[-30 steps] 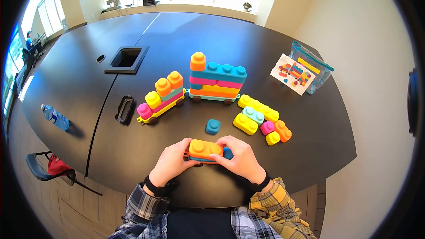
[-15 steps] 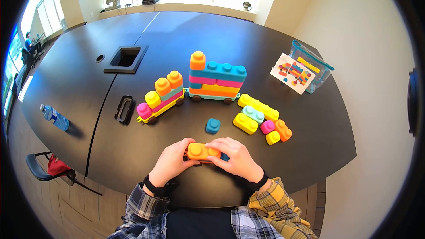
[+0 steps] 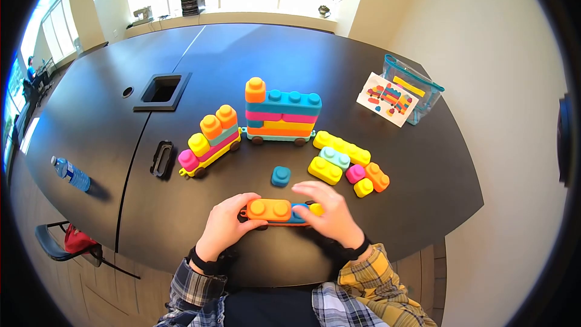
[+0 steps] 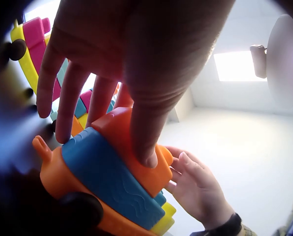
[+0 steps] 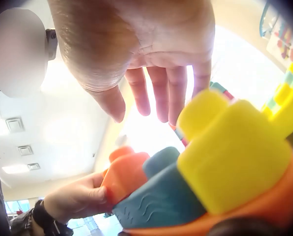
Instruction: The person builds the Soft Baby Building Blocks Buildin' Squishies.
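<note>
The left hand [image 3: 225, 224] pinches an orange two-stud block [image 3: 269, 209] between thumb and fingers. That block sits on a blue block [image 4: 109, 172], which rests on an orange wheeled base [image 4: 68, 176]. A yellow block [image 5: 235, 155] stands at the right end of the same base. The right hand [image 3: 331, 217] hovers over that end with its fingers extended; in the right wrist view a gap shows between its fingertips and the blocks. A loose blue block [image 3: 281, 176] lies on the table just beyond the hands.
Two linked block wagons, one yellow-based [image 3: 212, 157] and one tall [image 3: 283, 109], stand beyond. Loose yellow blocks [image 3: 325, 170] and others lie to the right. Farther are a picture card [image 3: 387, 99] and clear bag [image 3: 428, 100]; a bottle [image 3: 71, 174] stands left.
The right hand has come off the orange block and moved right, its fingers spreading. The blue block and the yellow block at the right end now show. The head view has shifted slightly.
</note>
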### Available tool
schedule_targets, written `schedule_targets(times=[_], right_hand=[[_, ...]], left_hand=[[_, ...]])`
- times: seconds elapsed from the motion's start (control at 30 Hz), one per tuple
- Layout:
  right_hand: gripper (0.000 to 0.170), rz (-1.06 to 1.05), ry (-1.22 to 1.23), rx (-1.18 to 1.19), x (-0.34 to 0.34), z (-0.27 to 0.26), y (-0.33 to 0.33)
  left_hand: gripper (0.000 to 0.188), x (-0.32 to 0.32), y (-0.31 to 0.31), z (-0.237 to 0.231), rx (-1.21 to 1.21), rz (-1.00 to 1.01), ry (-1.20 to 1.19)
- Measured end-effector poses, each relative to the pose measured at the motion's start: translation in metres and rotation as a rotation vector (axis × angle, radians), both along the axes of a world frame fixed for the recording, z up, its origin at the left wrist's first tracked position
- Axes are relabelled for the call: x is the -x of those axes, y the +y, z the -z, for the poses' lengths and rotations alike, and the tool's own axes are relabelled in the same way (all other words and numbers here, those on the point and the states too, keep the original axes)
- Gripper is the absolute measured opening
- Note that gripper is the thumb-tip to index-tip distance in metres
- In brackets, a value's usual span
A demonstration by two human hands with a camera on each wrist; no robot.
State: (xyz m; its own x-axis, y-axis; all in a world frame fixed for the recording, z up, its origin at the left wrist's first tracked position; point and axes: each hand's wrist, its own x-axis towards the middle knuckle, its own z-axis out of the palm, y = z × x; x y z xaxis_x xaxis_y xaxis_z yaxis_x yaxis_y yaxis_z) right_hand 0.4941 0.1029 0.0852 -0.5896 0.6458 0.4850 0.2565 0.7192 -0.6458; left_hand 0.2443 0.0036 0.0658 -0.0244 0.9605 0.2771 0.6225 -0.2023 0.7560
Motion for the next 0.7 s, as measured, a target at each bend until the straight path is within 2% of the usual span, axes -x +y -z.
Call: schedule_targets(times=[0.13, 0.17, 0.2, 0.23, 0.3, 0.43, 0.5, 0.6, 0.7], right_hand=[[0.034, 0.344, 0.008, -0.079, -0.045, -0.005, 0.026], [0.035, 0.454, 0.003, 0.025, -0.056, -0.018, 0.031], [0.035, 0.52, 0.014, -0.049, -0.07, -0.016, 0.042], [0.036, 0.634, -0.09, -0.093, -0.089, -0.008, 0.053], [0.041, 0.723, -0.273, -0.102, -0.122, 0.004, 0.066], [0.046, 0.678, -0.456, -0.081, -0.162, 0.026, 0.078], [0.049, 0.695, -0.533, 0.018, -0.169, 0.03, 0.082], [0.049, 0.659, -0.558, 0.124, -0.172, 0.033, 0.086], [0.049, 0.692, -0.582, 0.12, -0.172, 0.033, 0.087]], left_hand=[[0.054, 0.002, 0.0, -0.001, 0.048, -0.013, -0.007], [0.054, 0.003, 0.0, -0.001, 0.05, -0.014, -0.008], [0.054, 0.004, 0.0, -0.001, 0.05, -0.01, -0.013], [0.054, 0.004, 0.0, -0.001, 0.051, -0.006, -0.017], [0.054, 0.003, 0.001, 0.001, 0.039, -0.008, -0.018], [0.054, 0.003, 0.0, -0.002, 0.033, -0.007, -0.001], [0.053, 0.002, 0.0, -0.001, 0.029, -0.013, -0.004], [0.053, 0.001, 0.0, 0.0, 0.031, -0.02, -0.005], [0.053, 0.0, -0.001, -0.001, 0.031, -0.025, -0.005]])
